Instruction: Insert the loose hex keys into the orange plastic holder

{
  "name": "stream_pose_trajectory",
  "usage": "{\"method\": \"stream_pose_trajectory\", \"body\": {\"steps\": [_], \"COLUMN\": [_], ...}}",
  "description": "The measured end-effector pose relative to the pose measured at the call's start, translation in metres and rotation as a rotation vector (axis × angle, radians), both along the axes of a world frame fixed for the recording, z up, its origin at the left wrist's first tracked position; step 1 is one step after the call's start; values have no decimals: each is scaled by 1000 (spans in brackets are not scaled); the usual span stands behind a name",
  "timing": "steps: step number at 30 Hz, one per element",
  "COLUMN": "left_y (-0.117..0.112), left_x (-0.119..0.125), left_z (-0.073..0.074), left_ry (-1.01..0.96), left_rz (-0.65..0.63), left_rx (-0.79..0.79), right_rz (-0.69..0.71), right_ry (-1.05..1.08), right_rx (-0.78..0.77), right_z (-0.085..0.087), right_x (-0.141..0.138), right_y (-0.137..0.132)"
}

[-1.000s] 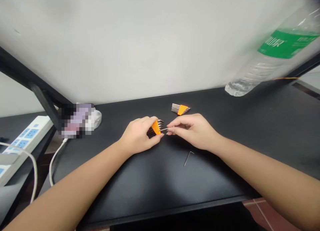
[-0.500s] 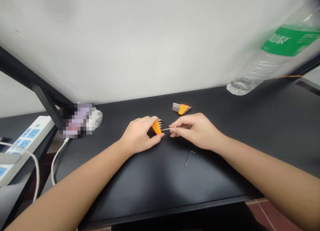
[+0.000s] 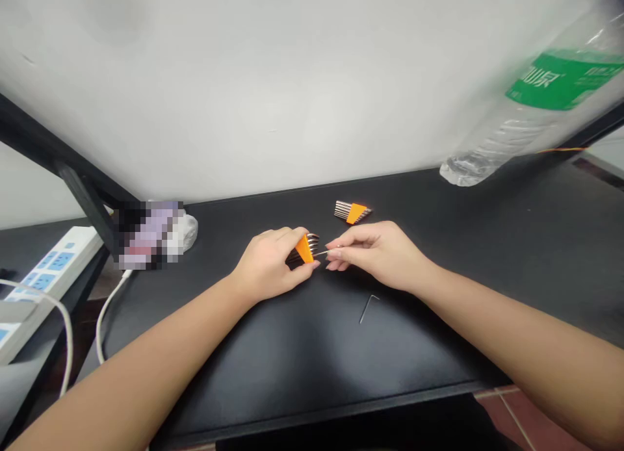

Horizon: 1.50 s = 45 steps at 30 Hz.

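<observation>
My left hand [image 3: 273,264] is closed around an orange hex key holder [image 3: 305,248] with several metal keys in it, their bent ends pointing right. Between the thumb and fingers of my right hand [image 3: 380,256] is a thin hex key [image 3: 322,252], its tip at the holder's lower right edge. Whether the tip is inside a hole I cannot tell. One small L-shaped hex key [image 3: 368,309] lies loose on the black table, just below my right hand. Beyond my hands rests a second orange holder [image 3: 355,214] filled with several keys.
A large clear bottle with a green label [image 3: 560,80] stands at the back right by the white wall. At the left are a power strip [image 3: 53,262], a white cable [image 3: 100,327], a blurred-out item and a crumpled white thing [image 3: 184,235]. The black table [image 3: 273,360] ends at a front edge.
My right hand has shifted slightly left, bringing the hex key closer to the holder. My left hand keeps its grip, almost unmoved.
</observation>
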<state>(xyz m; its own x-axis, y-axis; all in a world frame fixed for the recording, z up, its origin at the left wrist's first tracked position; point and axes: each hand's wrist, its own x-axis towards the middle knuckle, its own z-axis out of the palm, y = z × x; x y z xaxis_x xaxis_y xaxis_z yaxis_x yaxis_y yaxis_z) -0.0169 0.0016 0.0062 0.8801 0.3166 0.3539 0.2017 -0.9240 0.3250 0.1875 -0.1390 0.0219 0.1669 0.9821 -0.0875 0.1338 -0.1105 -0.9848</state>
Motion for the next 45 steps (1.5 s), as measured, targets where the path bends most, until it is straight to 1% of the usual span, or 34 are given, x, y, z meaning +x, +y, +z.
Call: {"method": "stream_pose_trajectory", "body": {"steps": [2,4,7,9,11,13,15,17,21,23,25,27,29,32,34,37,40,43,45], "left_y": [0,0,-2,-3,-4,-4,-4,-4,-8,-11,-12,-11,-11,-11,-11,-12,-12,-12,-12], "left_x": [0,0,0,0,1,1,2,2,2,2,1,1,2,3,3,3,2,1,0], "left_z": [1,2,4,4,4,3,2,3,9,13,15,16,16,16,16,16,16,14,12], "left_ry": [-14,-13,2,2,-3,6,38,95,180,177,171,182,198,204,200,188,156,77,5], "left_rz": [0,-1,0,-1,-3,-3,1,19,68,74,83,99,110,113,108,105,104,80,58], "left_rx": [6,9,5,8,33,93,174,258,391,422,419,395,368,337,326,325,317,268,230], "right_rz": [4,30,38,40,69,102,116,103,60,51,47,47,41,15,7,17,22,27,16], "right_ry": [-52,-148,-276,-313,-304,-249,-199,-228,-365,-317,-199,-122,-163,-304,-364,-388,-292,-53,67], "right_rx": [-10,3,79,143,169,123,34,-26,6,6,2,43,125,236,268,269,209,124,100], "right_z": [0,1,2,0,-2,-4,-5,-4,0,-1,-4,-9,-12,-12,-10,-10,-13,-14,-13], "right_x": [2,3,2,0,-2,-4,-4,-1,5,5,3,1,0,0,1,2,1,-1,-2], "right_y": [1,1,1,1,1,1,2,3,5,5,5,4,4,3,3,3,4,4,4]}}
